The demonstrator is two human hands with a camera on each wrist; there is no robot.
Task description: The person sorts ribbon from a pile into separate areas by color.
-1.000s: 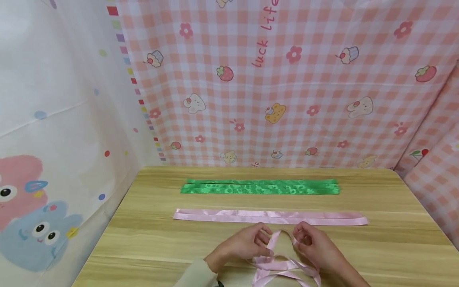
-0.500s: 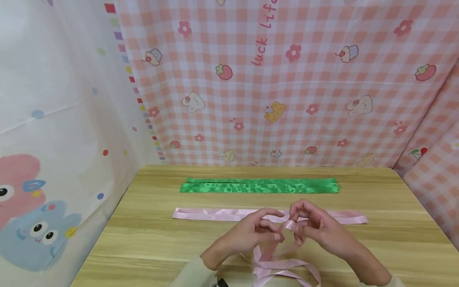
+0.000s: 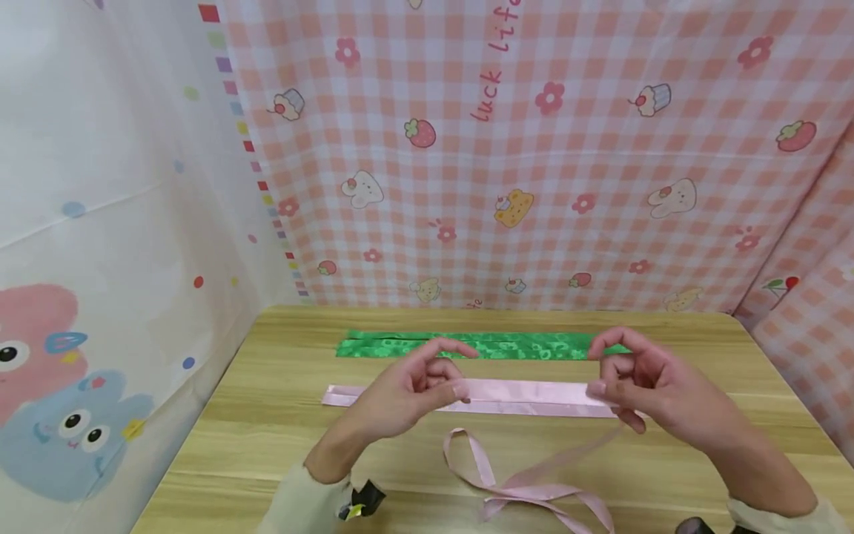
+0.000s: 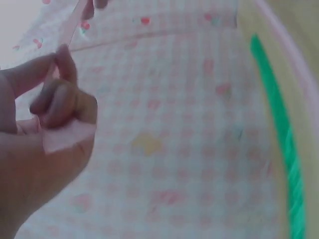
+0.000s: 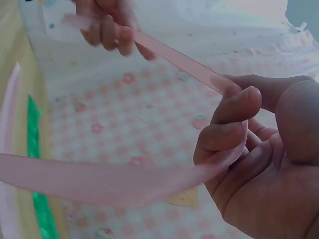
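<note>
My left hand (image 3: pixel 400 393) pinches a pink satin ribbon (image 3: pixel 527 390) near one end, thumb against fingers. A short tail of the ribbon (image 4: pixel 67 137) lies against the curled fingers in the left wrist view. My right hand (image 3: pixel 667 389) pinches the same ribbon further along. Between the hands the stretch (image 5: pixel 174 57) is drawn straight, as the right wrist view shows. From the right hand a longer part (image 5: pixel 109 179) hangs down, ending in loose loops on the wooden table (image 3: pixel 267 460) in front of me.
Behind the held stretch, a flat pink ribbon (image 3: pixel 340 395) lies across the table. Further back is a flat green ribbon strip (image 3: pixel 507 346). A pink checked cloth (image 3: pixel 460 170) hangs behind the table, with a white printed cloth (image 3: pixel 133 245) at left.
Both hands have risen from the loops near the table's front and spread apart, pulling a stretch of pink ribbon straight between them. The loose pile has partly uncoiled.
</note>
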